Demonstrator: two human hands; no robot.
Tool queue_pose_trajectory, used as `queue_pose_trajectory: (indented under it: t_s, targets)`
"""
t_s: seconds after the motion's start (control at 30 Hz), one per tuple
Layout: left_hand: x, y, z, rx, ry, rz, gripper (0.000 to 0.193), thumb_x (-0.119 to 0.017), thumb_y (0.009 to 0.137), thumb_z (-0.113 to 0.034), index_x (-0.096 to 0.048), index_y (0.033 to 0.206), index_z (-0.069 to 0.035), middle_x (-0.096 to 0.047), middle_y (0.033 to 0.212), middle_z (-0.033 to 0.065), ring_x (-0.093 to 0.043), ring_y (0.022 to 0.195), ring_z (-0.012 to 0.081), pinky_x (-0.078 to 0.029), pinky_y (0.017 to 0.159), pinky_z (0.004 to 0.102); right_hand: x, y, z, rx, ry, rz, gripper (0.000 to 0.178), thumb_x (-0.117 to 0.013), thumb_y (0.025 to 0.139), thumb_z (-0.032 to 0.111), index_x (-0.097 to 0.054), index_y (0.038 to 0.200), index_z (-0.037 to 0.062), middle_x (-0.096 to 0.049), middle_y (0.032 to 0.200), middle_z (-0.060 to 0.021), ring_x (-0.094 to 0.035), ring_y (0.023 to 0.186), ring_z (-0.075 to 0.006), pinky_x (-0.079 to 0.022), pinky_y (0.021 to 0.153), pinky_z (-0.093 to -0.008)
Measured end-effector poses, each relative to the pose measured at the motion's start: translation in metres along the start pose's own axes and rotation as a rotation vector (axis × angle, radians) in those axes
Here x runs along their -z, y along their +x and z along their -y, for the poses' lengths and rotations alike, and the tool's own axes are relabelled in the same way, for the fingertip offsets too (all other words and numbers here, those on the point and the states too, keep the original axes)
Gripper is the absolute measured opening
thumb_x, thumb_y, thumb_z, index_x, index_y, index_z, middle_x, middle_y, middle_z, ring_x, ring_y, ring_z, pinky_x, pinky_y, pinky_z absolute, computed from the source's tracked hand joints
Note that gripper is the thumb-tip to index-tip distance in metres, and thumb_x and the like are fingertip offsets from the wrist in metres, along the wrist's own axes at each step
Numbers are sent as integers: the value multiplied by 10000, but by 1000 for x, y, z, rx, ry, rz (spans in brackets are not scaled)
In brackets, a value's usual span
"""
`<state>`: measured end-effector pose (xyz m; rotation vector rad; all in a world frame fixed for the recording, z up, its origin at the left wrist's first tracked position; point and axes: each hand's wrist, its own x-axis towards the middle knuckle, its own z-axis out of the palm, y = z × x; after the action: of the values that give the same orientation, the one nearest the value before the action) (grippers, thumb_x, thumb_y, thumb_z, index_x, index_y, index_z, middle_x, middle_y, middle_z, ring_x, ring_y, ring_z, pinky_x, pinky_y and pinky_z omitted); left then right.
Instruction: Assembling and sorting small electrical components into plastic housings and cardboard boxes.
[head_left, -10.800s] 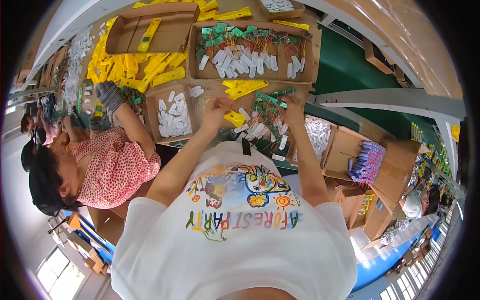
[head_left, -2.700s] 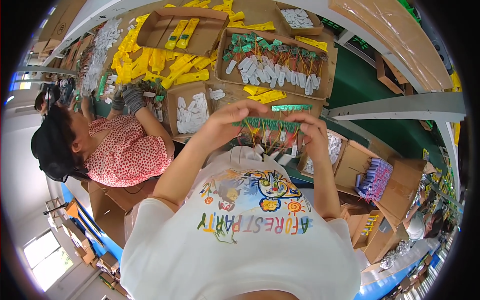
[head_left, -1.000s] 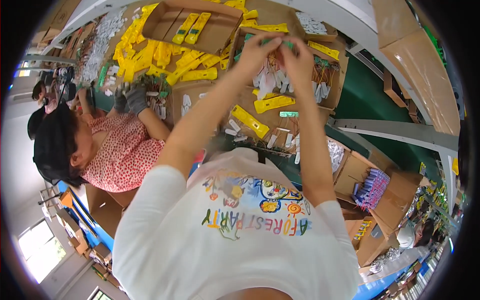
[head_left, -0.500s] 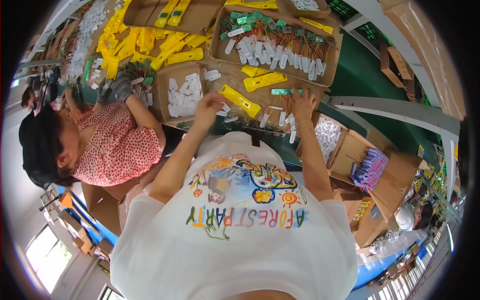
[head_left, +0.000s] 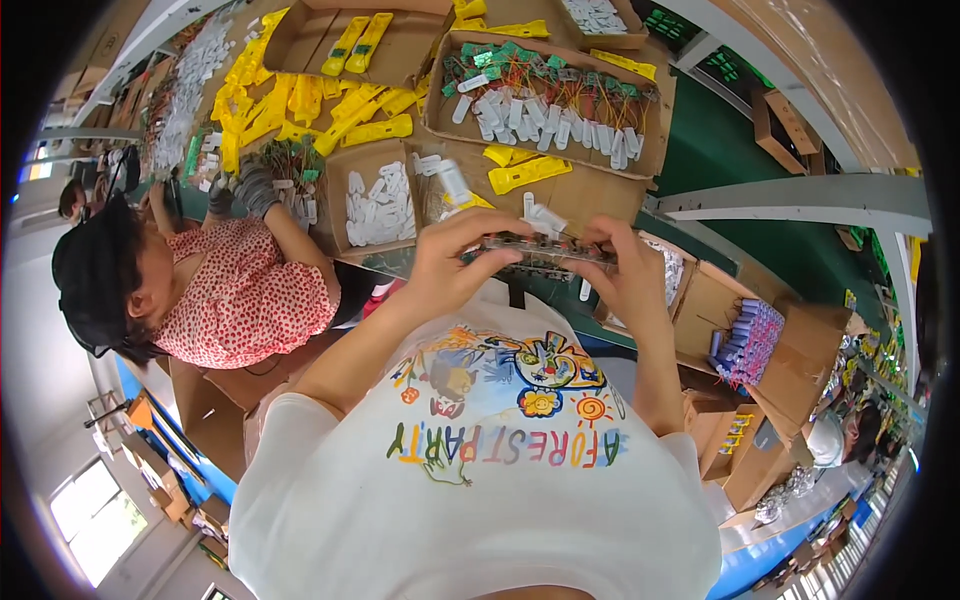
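Between my two hands, close above my shirt, a strip of circuit boards (head_left: 548, 247) is held nearly edge-on. My left hand (head_left: 452, 262) pinches its left end between thumb and fingers; my right hand (head_left: 630, 268) grips the right end. Thin wires and white plastic pieces (head_left: 541, 214) show just beyond the strip, some blurred by motion. Whether all of these hang from it, I cannot tell. On the bench past my hands lies a yellow plastic housing (head_left: 529, 175). Another yellow piece is partly hidden behind my left hand.
A cardboard tray (head_left: 655, 150) of wired green boards and white pieces stands beyond my hands. Left is a box of white pieces (head_left: 380, 205), with yellow housings (head_left: 300, 98) behind it. A co-worker (head_left: 245, 300) in grey gloves sits at left. Purple cylinders (head_left: 748, 340) fill a box at right.
The circuit board strip has left the bench and come toward me, turned edge-on. My left hand has moved right to its left end, and both hands now hold it.
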<state>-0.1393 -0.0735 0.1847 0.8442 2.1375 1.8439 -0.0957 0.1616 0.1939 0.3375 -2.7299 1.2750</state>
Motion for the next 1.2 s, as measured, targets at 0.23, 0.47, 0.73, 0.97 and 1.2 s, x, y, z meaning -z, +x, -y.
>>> queue_pose_trajectory:
  t_s: [0.23, 0.47, 0.73, 0.97, 1.2]
  targets:
    - [0, -3, -1, 126, -249, -266, 241, -620, 805, 37, -552, 1036, 50, -596, 1049, 167, -607, 960, 224, -497, 837, 320, -4, -3, -6, -133, 411, 39, 310, -734, 729, 59, -555, 980, 31, -615, 848, -40, -598, 768, -92, -476, 653, -219]
    - [5, 3, 2, 49, -351, -272, 258, -612, 782, 86, -527, 1020, 36, -586, 1048, 161, -623, 928, 223, -531, 792, 300, -1, 8, -15, 61, 418, 94, 227, -670, 756, 4, -592, 969, 8, -619, 881, -84, -603, 757, -127, -490, 653, -227]
    - [30, 19, -1, 123, 88, 243, 286, -571, 781, 98, -536, 1054, 19, -558, 1139, 142, -602, 966, 215, -504, 806, 293, 1, 13, -10, -95, 349, 42, 283, -719, 713, 38, -594, 967, 24, -610, 837, -60, -577, 730, -115, -484, 593, -234]
    - [8, 29, -24, 239, 58, 203, 185, -666, 764, -24, -620, 943, -23, -615, 1004, 91, -539, 694, 136, -457, 623, 218, -18, 1, -4, -191, 411, -31, 355, -796, 648, 81, -559, 911, 56, -571, 768, -3, -547, 705, -84, -430, 598, -195]
    - [-1, 28, -11, 33, 132, 117, 175, -696, 738, -11, -621, 896, -10, -635, 927, 90, -611, 753, 146, -492, 636, 250, -9, -5, -19, -292, 893, -75, 180, -630, 762, -78, -550, 904, -3, -571, 973, -113, -573, 926, -169, -517, 756, -267]
